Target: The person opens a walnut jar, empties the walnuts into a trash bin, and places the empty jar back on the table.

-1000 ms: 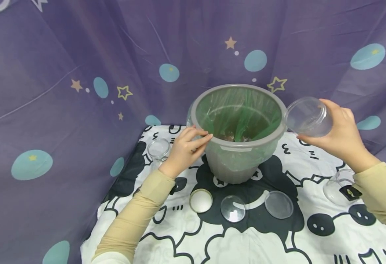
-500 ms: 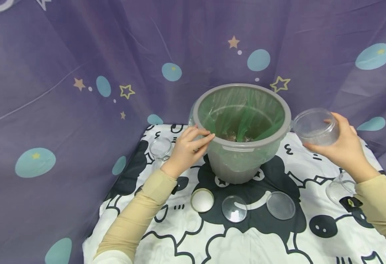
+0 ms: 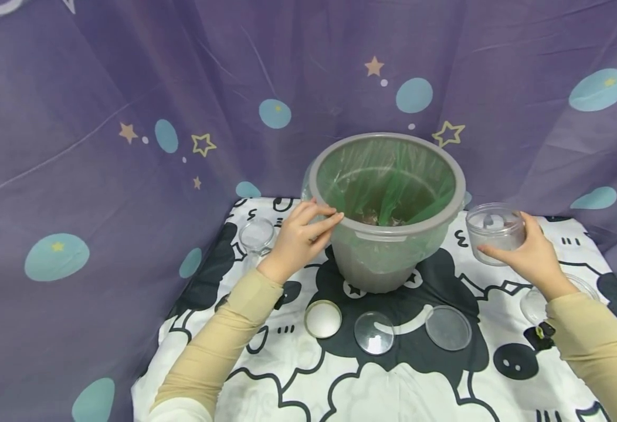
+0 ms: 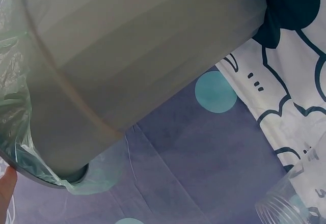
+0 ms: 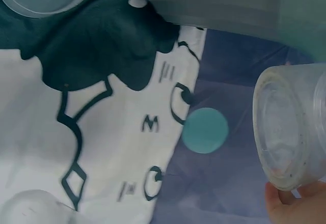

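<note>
In the head view my left hand point(image 3: 300, 234) holds the near left rim of a grey bin point(image 3: 363, 281), thumb and fingertips at the edge. A green translucent bag point(image 3: 393, 252) lines the bin and folds over its outside; some crumpled bits lie at the bottom. Right of the bin, my right hand point(image 3: 538, 258) grips a clear plastic jar point(image 3: 490, 243) by its side, mouth up and without a lid. The right wrist view shows the jar's round base point(image 5: 282, 127) with fingers beneath it.
Three round lids lie in front of the bin: a gold-rimmed one point(image 3: 323, 319) and two clear ones, middle point(image 3: 374, 333) and right point(image 3: 448, 328). Another clear jar point(image 3: 256, 235) stands behind my left forearm, and a clear container point(image 3: 535, 306) is partly behind my right sleeve. A purple curtain point(image 3: 308, 53) hangs behind.
My right hand has lowered the clear jar from beside the bin's rim toward the table and turned it from tilted to upright. My left hand has stayed at the rim.
</note>
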Motion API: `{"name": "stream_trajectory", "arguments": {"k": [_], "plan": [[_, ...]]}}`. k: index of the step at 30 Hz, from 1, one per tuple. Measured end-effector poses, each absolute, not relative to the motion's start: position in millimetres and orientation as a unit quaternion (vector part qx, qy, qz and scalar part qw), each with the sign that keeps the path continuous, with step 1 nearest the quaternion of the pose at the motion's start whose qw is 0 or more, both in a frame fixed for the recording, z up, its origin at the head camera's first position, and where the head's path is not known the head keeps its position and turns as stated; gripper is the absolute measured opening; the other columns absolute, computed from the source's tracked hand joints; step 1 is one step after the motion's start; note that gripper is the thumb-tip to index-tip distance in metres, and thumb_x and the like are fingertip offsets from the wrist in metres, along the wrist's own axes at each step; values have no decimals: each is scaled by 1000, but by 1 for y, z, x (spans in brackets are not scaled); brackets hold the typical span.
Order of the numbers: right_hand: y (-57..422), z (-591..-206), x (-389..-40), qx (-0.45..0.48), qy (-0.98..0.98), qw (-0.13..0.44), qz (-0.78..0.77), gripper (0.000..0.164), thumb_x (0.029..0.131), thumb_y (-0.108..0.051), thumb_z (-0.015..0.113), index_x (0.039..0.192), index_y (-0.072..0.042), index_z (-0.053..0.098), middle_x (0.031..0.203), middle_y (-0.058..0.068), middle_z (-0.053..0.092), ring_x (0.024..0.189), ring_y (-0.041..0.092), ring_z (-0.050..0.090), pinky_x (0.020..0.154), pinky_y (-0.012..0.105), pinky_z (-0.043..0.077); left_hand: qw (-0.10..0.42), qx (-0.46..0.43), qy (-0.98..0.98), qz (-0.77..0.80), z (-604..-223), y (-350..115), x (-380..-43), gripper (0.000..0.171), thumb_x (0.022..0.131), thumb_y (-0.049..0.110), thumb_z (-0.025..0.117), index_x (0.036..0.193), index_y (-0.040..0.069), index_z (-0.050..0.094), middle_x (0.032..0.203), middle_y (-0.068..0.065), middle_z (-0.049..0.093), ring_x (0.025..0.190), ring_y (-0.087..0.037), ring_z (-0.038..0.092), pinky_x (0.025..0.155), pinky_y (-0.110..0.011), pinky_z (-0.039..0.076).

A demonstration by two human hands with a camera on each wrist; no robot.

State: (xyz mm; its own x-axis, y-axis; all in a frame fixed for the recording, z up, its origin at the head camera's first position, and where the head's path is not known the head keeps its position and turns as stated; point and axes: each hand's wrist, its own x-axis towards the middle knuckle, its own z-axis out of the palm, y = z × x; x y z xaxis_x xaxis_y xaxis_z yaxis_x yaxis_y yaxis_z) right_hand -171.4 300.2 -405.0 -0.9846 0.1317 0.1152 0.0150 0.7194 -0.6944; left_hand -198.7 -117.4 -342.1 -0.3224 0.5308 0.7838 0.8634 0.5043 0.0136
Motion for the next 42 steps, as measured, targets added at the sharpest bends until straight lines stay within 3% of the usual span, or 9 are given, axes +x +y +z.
{"name": "stream_trajectory", "arguments": {"k": [29,42], "plan": [[305,-487,-186,-97,-911,27,401,105,77,-34,76,146,10,10,135,43,32,117,58,37,95,65,35,382,-446,-772,-243,-346,-116,-200,25,82,-5,66,104,4,73,100,-12,64,98,-29,59,106,-41,42],[307,-505,-193,-91,-918,46,384,104,74,-35,79,144,10,16,133,43,35,116,59,38,94,65,35,393,-444,-767,-247,-349,-115,-201,24,82,-5,65,103,4,74,100,-13,64,97,-29,59,105,-41,43]]}}
